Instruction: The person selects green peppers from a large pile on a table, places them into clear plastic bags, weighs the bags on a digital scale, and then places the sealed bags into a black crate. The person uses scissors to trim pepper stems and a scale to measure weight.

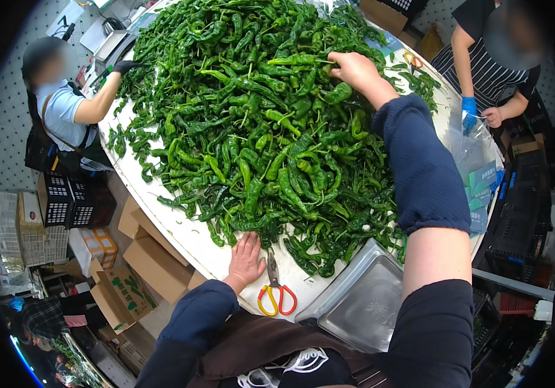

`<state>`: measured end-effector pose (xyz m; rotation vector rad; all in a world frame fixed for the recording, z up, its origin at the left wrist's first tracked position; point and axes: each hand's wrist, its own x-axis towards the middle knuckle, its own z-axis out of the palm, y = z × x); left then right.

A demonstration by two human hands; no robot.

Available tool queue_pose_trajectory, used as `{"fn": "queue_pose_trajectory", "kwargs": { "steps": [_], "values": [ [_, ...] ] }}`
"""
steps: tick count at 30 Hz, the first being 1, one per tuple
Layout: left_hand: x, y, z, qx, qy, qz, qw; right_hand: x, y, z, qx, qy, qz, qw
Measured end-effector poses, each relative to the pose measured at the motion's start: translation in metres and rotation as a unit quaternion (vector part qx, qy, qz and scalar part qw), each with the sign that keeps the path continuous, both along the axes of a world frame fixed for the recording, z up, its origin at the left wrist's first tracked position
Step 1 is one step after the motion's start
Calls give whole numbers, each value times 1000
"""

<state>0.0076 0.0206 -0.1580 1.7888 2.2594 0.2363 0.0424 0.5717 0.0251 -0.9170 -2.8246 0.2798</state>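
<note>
A large heap of green peppers (258,126) covers much of a white table (175,233) before me. My right hand (357,72) reaches to the far right part of the heap, thumb and fingers closed at the stem of a light green pepper (297,60). Palm down on the table, my left hand (247,261) rests with its fingertips against the heap's near edge and holds nothing. Just right of it lie scissors (274,286) with one yellow and one red handle, blades towards the peppers. A rectangular metal tray (362,300) sits at the table's near edge, partly hidden by my right arm.
At the left, a person in a dark glove (126,67) reaches to the heap. Another at the right, wearing a blue glove (469,114), handles a clear plastic bag (466,140). More scissors (413,59) lie far right. Cardboard boxes (154,264) and black crates (57,196) stand left.
</note>
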Motion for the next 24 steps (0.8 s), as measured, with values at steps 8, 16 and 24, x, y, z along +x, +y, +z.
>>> {"fn": "queue_pose_trajectory", "kwargs": {
  "steps": [8, 16, 24],
  "values": [
    [-1, 1, 2, 0, 13, -3, 1000, 41, -49, 46, -221, 618, -91, 749],
    [-6, -3, -1, 16, -43, 2, 999, -17, -276, 75, -415, 716, 24, 561],
    [3, -13, -56, 170, -566, 120, 798, -98, -452, 86, -545, 577, 202, 574]
  ]
}}
